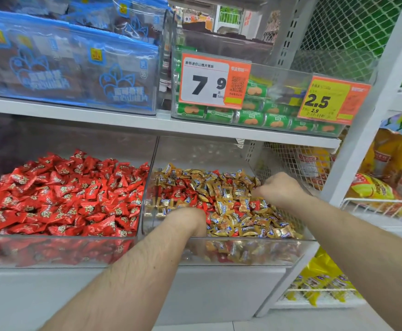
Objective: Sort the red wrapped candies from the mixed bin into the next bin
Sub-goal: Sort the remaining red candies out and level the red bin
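Note:
Two clear plastic bins stand side by side on the lower shelf. The left bin [59,249] is heaped with red wrapped candies [64,194]. The right, mixed bin [262,252] holds mostly gold wrapped candies [240,218] with red ones [183,189] scattered among them. My left hand [190,219] reaches down into the front left of the mixed bin; its fingers are buried in the candies and hidden. My right hand [278,188] lies over the back right of the same bin, knuckles up, fingers curled down into the pile; what they hold is hidden.
A clear divider wall [148,185] separates the two bins. The shelf above [147,123] carries blue snack bags [76,68], a clear bin of green packets [254,115] and orange price tags [214,82]. Wire baskets with yellow packages [374,187] stand to the right.

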Available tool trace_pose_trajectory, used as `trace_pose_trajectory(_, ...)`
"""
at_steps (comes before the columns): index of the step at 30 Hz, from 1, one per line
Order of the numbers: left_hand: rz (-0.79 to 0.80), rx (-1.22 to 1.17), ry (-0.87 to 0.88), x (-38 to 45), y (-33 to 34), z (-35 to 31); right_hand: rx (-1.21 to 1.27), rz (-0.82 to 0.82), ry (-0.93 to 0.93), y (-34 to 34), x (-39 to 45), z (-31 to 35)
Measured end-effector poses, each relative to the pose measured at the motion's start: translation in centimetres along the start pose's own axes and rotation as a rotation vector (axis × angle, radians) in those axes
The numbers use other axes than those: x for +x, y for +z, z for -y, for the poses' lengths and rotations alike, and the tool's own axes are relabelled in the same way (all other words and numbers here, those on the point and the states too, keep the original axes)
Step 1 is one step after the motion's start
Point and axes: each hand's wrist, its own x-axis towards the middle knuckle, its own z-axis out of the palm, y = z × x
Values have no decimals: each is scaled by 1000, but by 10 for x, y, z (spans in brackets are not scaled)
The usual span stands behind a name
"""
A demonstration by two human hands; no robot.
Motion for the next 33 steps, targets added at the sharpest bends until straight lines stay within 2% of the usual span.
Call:
trace_pose_trajectory(3,-18,-19,-6,4,2,0,-353,-7,-67,17,13,-4)
trace_pose_trajectory(6,-39,-95,-10,5,2,6,-502,54,-60,29,16,-6)
trace_pose_trajectory(9,-91,-199,15,-4,-3,15,-549,47,-68,36,16,-6)
trace_pose_trajectory(12,-98,-270,27,-13,-11,23,-495,27,-80,32,12,-6)
trace_pose_trajectory(17,-126,-387,-2,-17,-12,29,-259,61,-96,7,1,-5)
trace_pose_trajectory(24,-112,-92,9,-23,-3,22,35,100,-56,-9,-27,0)
trace_pose_trajectory(30,-39,-27,-12,-15,1,20,275,107,-72,-11,-29,10)
trace_pose_trajectory(33,-35,-11,-34,-14,0,16,249,114,-118,-5,-23,13)
